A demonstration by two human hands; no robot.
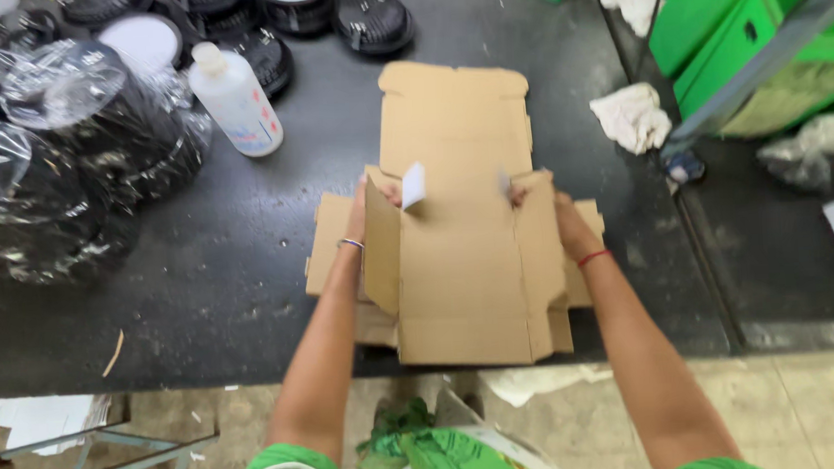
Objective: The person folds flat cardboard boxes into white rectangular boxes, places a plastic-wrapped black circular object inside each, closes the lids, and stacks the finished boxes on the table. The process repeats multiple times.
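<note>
Presently, left hand [366,213] and right hand [557,219] each pinch a raised side flap of the flat brown cardboard box blank [463,251], its long axis running away from the person.

Free room: bare dark tabletop [247,262] lies open to your left of the flat cardboard box blank [461,261], and a narrower strip to your right, up to the table edge. 
Obstacles, left: white plastic bottle [236,99] stands near the blank's far corner; plastic-wrapped black stacks [61,158] fill the far left. 
Obstacles, far: round black lids [372,20] line the back. 
Obstacles, right: crumpled white rag [632,117] and green crates [730,37] close that side.
</note>
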